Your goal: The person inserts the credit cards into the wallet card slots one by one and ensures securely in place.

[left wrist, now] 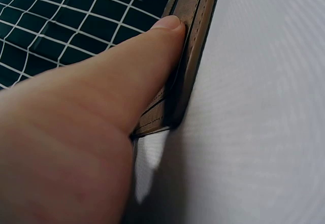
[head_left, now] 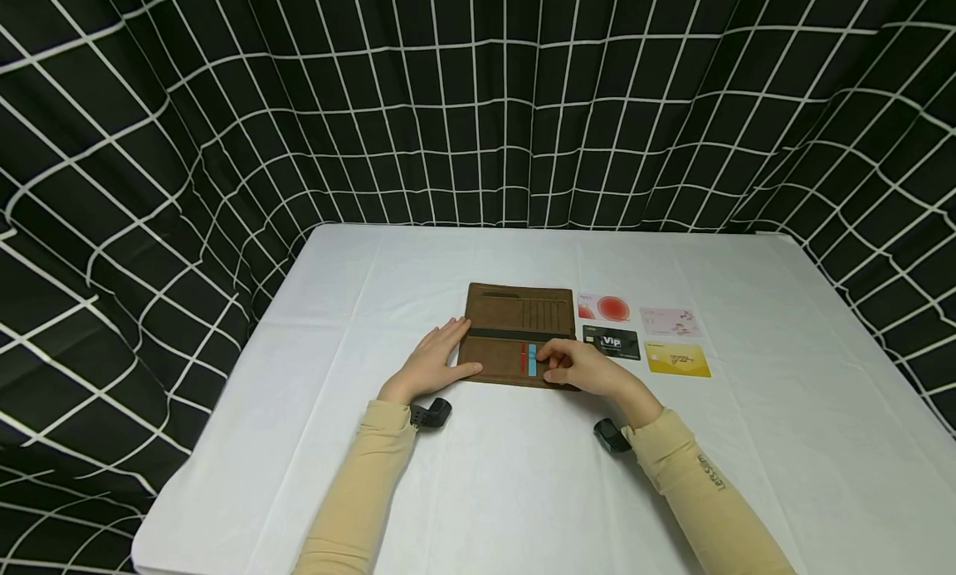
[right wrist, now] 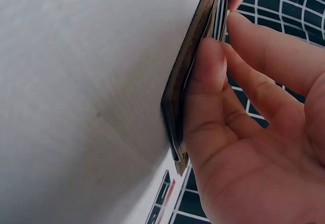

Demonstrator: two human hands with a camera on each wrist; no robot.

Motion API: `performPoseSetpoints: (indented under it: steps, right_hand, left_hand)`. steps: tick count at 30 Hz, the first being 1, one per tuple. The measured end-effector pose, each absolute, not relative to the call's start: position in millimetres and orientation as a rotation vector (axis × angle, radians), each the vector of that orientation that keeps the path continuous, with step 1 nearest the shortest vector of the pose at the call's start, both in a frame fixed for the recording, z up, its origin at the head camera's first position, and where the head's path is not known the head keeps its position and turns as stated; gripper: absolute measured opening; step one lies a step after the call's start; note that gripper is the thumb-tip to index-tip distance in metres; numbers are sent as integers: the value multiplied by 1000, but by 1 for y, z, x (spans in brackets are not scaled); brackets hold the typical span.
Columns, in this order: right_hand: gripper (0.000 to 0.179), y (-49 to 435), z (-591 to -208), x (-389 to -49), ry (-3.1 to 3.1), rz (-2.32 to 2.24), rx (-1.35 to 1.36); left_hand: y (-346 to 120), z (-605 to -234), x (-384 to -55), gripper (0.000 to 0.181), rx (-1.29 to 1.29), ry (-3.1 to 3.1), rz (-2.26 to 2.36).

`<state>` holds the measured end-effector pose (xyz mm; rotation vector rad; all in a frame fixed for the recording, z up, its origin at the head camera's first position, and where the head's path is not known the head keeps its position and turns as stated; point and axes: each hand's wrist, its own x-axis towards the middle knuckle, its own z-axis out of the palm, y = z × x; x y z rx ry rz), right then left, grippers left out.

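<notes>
A brown bifold wallet (head_left: 495, 314) lies spread out on the white table. In its near half, the strips of a red card (head_left: 524, 358) and a blue card (head_left: 532, 366) show at the slots. My left hand (head_left: 433, 364) rests on the wallet's left edge with fingers straight; its thumb presses the near left corner, as the left wrist view shows. My right hand (head_left: 590, 369) is at the near right part, with bent fingers close beside the blue card. In the right wrist view its thumb (right wrist: 208, 71) and fingers pinch the wallet's layers by the card slots.
Right of the wallet lie a pink-and-red card (head_left: 612, 308), a black Vip card (head_left: 611, 343), a pale pink card (head_left: 670, 321) and a yellow card (head_left: 678, 359). The white-covered table (head_left: 523, 492) extends around them. Black curtains with a white grid (head_left: 508, 102) hang behind and beside the table.
</notes>
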<state>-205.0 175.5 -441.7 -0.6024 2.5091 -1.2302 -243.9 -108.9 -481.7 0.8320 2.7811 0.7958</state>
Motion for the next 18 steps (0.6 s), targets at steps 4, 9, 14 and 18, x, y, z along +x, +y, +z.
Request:
performPoseSetpoints:
  steps: [4, 9, 14, 18]
  right_hand:
    - [23, 175, -442, -206, 2495, -1243, -570]
    - [26, 175, -443, -206, 2465, -1268, -533]
    - [29, 176, -444, -207, 2453, -1278, -493]
    - [30, 177, -442, -207, 2411, -1310, -440]
  left_hand:
    - [-109, -482, -244, 83, 833, 2781, 791]
    - [-108, -483, -244, 84, 836, 2777, 790]
    - [-109, -484, -246, 84, 822, 2778, 763]
    - [-109, -484, -247, 84, 823, 2773, 760]
